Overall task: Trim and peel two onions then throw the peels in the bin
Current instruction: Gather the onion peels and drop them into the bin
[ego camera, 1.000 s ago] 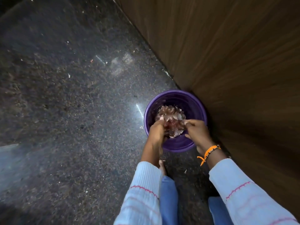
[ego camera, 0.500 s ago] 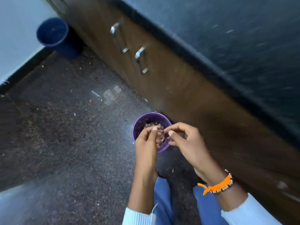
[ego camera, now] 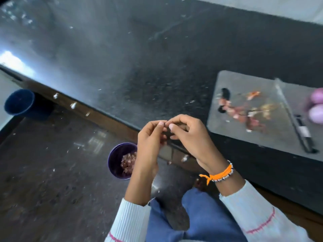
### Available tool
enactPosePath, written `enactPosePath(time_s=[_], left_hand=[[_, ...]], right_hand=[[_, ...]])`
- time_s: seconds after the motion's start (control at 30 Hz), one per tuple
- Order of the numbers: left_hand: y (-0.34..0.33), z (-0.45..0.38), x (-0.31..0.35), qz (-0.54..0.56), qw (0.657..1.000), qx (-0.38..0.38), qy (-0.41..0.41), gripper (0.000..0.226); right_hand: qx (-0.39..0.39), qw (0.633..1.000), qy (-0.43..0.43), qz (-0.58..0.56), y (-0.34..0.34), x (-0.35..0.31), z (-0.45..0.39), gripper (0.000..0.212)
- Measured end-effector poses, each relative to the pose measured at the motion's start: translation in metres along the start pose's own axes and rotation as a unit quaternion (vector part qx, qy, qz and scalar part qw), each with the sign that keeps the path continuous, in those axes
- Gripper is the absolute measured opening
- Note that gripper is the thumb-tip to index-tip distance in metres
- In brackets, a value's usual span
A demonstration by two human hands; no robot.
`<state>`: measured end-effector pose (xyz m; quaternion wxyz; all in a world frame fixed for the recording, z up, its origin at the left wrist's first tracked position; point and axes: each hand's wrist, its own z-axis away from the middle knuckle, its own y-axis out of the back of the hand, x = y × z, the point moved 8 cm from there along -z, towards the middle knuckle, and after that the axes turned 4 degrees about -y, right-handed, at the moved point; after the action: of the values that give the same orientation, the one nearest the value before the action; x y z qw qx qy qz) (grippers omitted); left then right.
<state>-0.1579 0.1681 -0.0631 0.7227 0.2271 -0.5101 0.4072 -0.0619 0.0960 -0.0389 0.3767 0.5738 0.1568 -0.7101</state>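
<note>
Two peeled onions (ego camera: 315, 106), pale pink and blurred, are seen at the right edge of the frame, lying on the far right part of a grey cutting board (ego camera: 244, 84) that is set on the dark stone counter (ego camera: 139, 67); scraps of reddish peel (ego camera: 243, 114) are scattered over the middle of the board, and a dark-handled knife (ego camera: 295, 119) is laid along it just left of the onions; more peels (ego camera: 128, 162) are heaped inside the purple bin (ego camera: 113, 161), which is stood on the speckled floor (ego camera: 43, 172) below the counter's edge, partly hidden behind the left forearm; the left hand (ego camera: 150, 138) and the right hand (ego camera: 188, 135) are held together above the counter's near edge, fingertips touching, fingers curled inward on both; whether anything is pinched between them cannot be told from the blurred view; an orange band (ego camera: 219, 174) with small beads is worn on the right wrist, and white ribbed sleeves (ego camera: 130, 222) with a pink stripe are seen on both arms; blue trousers (ego camera: 201, 215) fill the near centre; a dark blue bucket (ego camera: 20, 103) is stood on the floor at the far left, well apart from the purple bin.
</note>
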Motion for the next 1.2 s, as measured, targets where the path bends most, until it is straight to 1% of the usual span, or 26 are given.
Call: enactPosePath(time_s=[0.07, 0.13, 0.2, 0.27, 0.4, 0.47, 0.53, 0.6, 0.63, 0.67, 0.7, 0.77, 0.83, 0.9, 0.97, 1.03, 1.1, 1.17, 1.2], left_hand=[[-0.03, 0.003, 0.001, -0.033, 0.999, -0.039, 0.002, 0.019], [-0.073, 0.007, 0.0, -0.064, 0.994, -0.085, 0.004, 0.019], [-0.107, 0.01, -0.003, -0.082, 0.99, -0.112, -0.002, 0.018], [-0.136, 0.012, -0.005, -0.109, 0.986, -0.128, -0.018, 0.017], [-0.169, 0.012, -0.011, -0.171, 0.973, -0.15, -0.044, 0.019], [-0.177, 0.009, -0.006, -0.204, 0.964, -0.151, -0.077, 0.02], [-0.185, 0.005, 0.003, -0.267, 0.942, -0.152, -0.136, 0.02], [-0.191, 0.002, 0.014, -0.368, 0.89, -0.137, -0.231, 0.027], [-0.194, -0.001, 0.016, -0.406, 0.861, -0.131, -0.277, 0.034], [-0.198, -0.004, 0.014, -0.44, 0.833, -0.136, -0.308, 0.041], [-0.203, -0.007, 0.009, -0.473, 0.809, -0.151, -0.314, 0.046], [-0.211, -0.012, -0.005, -0.527, 0.782, -0.191, -0.273, 0.054], [-0.217, -0.011, -0.015, -0.551, 0.769, -0.218, -0.239, 0.058], [-0.225, -0.007, -0.018, -0.55, 0.761, -0.245, -0.242, 0.061], [-0.232, -0.003, -0.018, -0.53, 0.761, -0.274, -0.256, 0.062], [-0.237, 0.0, -0.013, -0.496, 0.765, -0.302, -0.279, 0.067], [-0.238, -0.002, -0.008, -0.48, 0.764, -0.315, -0.295, 0.073], [-0.237, -0.007, -0.009, -0.503, 0.748, -0.327, -0.285, 0.082], [-0.237, -0.01, -0.013, -0.526, 0.734, -0.334, -0.272, 0.096]], right_hand=[[0.012, 1.0, -0.006, 0.0, 0.029, 0.006, 0.001, 0.012], [0.037, 0.999, -0.004, 0.006, 0.074, 0.013, 0.005, 0.012], [0.061, 0.998, 0.004, 0.032, 0.113, 0.018, 0.006, 0.012], [0.085, 0.995, 0.005, 0.052, 0.147, 0.025, 0.009, 0.012], [0.124, 0.991, -0.018, 0.043, 0.194, 0.043, 0.013, 0.013], [0.149, 0.985, -0.011, 0.082, 0.21, 0.047, 0.014, 0.014], [0.194, 0.967, 0.016, 0.162, 0.226, 0.044, 0.016, 0.015], [0.237, 0.947, 0.03, 0.213, 0.236, 0.041, 0.015, 0.02], [0.244, 0.94, 0.023, 0.236, 0.238, 0.042, 0.013, 0.025], [0.243, 0.935, 0.013, 0.259, 0.239, 0.042, 0.01, 0.031], [0.231, 0.932, 0.001, 0.279, 0.239, 0.043, 0.007, 0.037], [0.197, 0.927, -0.03, 0.317, 0.235, 0.049, 0.0, 0.047], [0.169, 0.912, -0.05, 0.369, 0.229, 0.058, -0.003, 0.054], [0.149, 0.904, -0.05, 0.398, 0.219, 0.063, -0.003, 0.057], [0.134, 0.917, -0.036, 0.375, 0.206, 0.062, -0.001, 0.057], [0.158, 0.936, -0.011, 0.314, 0.204, 0.053, 0.003, 0.053], [0.212, 0.935, 0.018, 0.283, 0.212, 0.041, 0.003, 0.049], [0.238, 0.925, 0.039, 0.293, 0.217, 0.031, -0.007, 0.049], [0.235, 0.922, 0.046, 0.303, 0.218, 0.027, -0.015, 0.05]])
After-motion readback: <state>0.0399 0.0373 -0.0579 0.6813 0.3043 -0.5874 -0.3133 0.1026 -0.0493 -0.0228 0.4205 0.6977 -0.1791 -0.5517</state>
